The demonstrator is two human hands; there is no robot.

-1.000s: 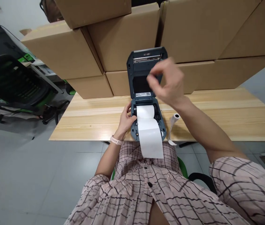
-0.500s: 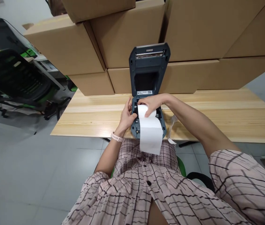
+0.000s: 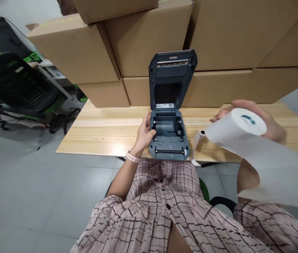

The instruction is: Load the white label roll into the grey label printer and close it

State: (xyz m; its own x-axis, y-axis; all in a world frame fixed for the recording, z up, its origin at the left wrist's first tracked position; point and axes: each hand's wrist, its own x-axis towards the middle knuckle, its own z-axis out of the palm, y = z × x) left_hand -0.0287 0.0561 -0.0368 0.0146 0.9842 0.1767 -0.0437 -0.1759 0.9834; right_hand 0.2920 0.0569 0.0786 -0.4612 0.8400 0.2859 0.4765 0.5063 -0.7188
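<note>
The left hand (image 3: 144, 136) is clamping the left edge of the open printer (image 3: 170, 135), which is resting on the bench (image 3: 101, 133). A label (image 3: 164, 105) inside the lid (image 3: 175, 79) is showing print too small to read. The right hand (image 3: 274, 126) is clasping a paper roll (image 3: 225, 127) above the bench.

Can't read the tiny white rectangular label (image 3: 164, 105); bare right hand (image 3: 274, 127) is partly behind the cylindrical white paper roll (image 3: 224, 128), blurry tail cut off.

Even light; soft glare on floor (image 3: 91, 182); paper strip (image 3: 283, 168) blurred.
</note>
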